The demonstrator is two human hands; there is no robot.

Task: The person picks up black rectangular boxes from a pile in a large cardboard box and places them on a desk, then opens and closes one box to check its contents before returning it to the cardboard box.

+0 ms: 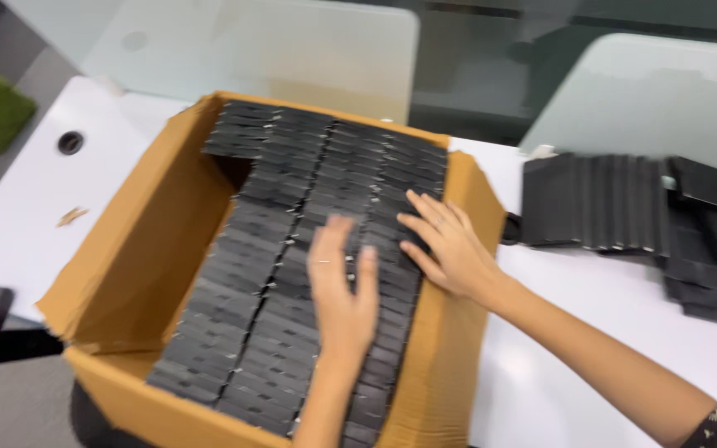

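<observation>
- Box (134,274): brown cardboard, flaps open, standing on the white table (558,348) at its near edge. It is packed with three rows of thin black packs (251,323), stacked on edge, overlapping like shingles. One gap shows at the far left corner.
- Left hand (342,290): flat on the middle row, palm down, fingers spread. Grip released; it grasps nothing, only presses on the pack tops.
- Right hand (450,249): resting on the right row just beside the box wall, fingers splayed and lightly curled over the pack edges. Grip released; nothing is held.
- Judgement: the packs are slim and slide easily. Even, flat pressure with both palms would keep the rows level; fingertips digging in could tip single packs out of line.
- Loose packs (624,207): a further row of the same black packs lies on the table right of the box, well apart from both hands.
- Far side: a hole (70,143) in the table, and frosted panels beyond.
</observation>
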